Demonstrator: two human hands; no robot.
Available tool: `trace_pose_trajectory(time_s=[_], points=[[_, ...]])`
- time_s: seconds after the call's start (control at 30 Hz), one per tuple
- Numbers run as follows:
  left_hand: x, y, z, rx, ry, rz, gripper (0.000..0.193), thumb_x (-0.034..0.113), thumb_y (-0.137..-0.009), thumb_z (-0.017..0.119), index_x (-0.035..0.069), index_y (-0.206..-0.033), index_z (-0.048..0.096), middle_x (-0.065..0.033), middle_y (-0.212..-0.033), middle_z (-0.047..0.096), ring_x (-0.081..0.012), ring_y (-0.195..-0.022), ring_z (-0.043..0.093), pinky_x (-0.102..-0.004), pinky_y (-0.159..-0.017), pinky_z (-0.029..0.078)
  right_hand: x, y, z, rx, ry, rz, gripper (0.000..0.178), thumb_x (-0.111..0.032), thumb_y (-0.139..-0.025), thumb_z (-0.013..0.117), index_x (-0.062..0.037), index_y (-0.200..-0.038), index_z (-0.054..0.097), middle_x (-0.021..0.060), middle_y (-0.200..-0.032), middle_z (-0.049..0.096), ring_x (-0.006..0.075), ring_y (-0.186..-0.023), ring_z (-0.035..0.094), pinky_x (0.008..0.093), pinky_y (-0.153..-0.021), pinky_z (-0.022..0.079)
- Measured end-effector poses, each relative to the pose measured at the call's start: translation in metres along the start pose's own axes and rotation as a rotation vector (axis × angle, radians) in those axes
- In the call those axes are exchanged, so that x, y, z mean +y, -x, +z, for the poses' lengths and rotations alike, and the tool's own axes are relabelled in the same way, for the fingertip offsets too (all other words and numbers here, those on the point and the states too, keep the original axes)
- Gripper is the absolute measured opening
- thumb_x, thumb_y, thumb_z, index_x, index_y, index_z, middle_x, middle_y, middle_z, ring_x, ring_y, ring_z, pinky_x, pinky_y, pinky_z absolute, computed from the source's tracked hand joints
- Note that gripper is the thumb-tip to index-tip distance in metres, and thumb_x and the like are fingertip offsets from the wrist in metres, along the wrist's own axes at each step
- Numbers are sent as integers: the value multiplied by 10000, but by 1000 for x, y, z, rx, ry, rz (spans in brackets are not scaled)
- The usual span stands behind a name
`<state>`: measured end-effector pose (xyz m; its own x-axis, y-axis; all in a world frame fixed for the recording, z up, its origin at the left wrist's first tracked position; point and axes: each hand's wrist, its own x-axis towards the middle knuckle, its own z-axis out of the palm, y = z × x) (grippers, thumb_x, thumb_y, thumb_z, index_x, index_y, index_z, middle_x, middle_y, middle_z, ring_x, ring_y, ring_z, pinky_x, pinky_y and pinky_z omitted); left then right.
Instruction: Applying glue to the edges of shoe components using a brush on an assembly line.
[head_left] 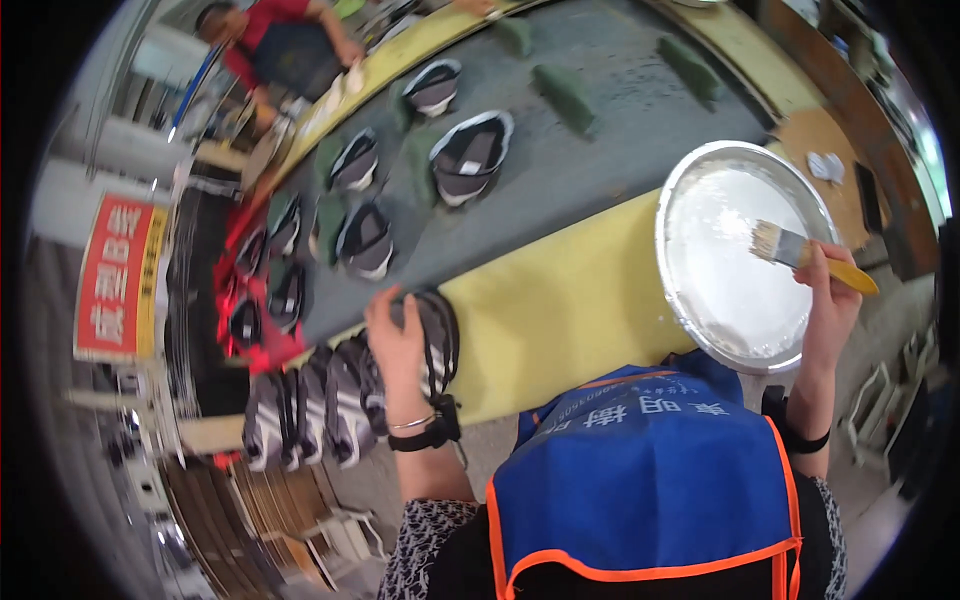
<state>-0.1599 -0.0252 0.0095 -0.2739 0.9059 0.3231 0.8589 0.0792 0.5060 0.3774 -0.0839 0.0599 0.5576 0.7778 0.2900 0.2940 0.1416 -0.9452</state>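
My right hand [835, 285] is closed round the yellow handle of a flat paintbrush [790, 245]. Its pale bristles point left over a round metal basin [672, 290] with a white liquid [730, 300] inside. My left hand [397, 340], thumb and fingers apart, lies against a row of grey and black shoe uppers [345, 405] at the left end of the yellow ledge. One dark upper [437, 340] stands just right of that hand. How firmly the left fingers touch it is hard to see.
Beyond the yellow ledge [560, 290] runs a dark conveyor belt [570, 180] carrying several shoe uppers [472, 160] and green pieces [563, 98]. Uppers also lie on red material [235, 310] at its left end. Across the belt a person [290, 50] works. A phone [867, 197] lies far right.
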Motion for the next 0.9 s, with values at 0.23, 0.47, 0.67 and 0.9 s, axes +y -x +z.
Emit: trace_pose_trajectory(time_s=[0.23, 0.47, 0.67, 0.9], points=[[-37, 53, -96, -420, -138, -263, 665, 372, -822, 781, 196, -1416, 541, -279, -1290, 572, -450, -1206, 581, -463, -1018, 478, 10, -4, 10, -74, -89, -11, 141, -123, -996, 651, 10, -1038, 670, 23, -825, 651, 77, -746, 612, 216, -714, 473], [15, 46, -76, -740, 173, -3, 861, 71, -686, 710, 186, -1501, 459, -324, -1552, 313, -422, -1485, 315, -398, -1160, 342, 7, 3, 14, -98, -172, 28, 123, -97, -988, 657, 17, -1031, 671, 30, -880, 650, 96, -743, 625, 223, -694, 494], [99, 56, -6, -527, 29, 196, 622, 9, -686, 661, 145, -1286, 568, -174, -1305, 541, -416, -1159, 592, -432, -964, 509, 7, 7, 6, -126, -207, 28, 108, -87, -983, 657, 13, -1024, 647, 37, -851, 642, 87, -738, 626, 225, -675, 504], [132, 39, -17, -596, 192, 324, 584, -89, -684, 473, -7, -1256, 563, -211, -1156, 602, -362, -1105, 616, -374, -999, 458, 24, 3, -14, -87, 118, 61, 163, -156, -909, 730, -1, -888, 686, 59, -791, 707, 108, -696, 659, 262, -620, 515]])
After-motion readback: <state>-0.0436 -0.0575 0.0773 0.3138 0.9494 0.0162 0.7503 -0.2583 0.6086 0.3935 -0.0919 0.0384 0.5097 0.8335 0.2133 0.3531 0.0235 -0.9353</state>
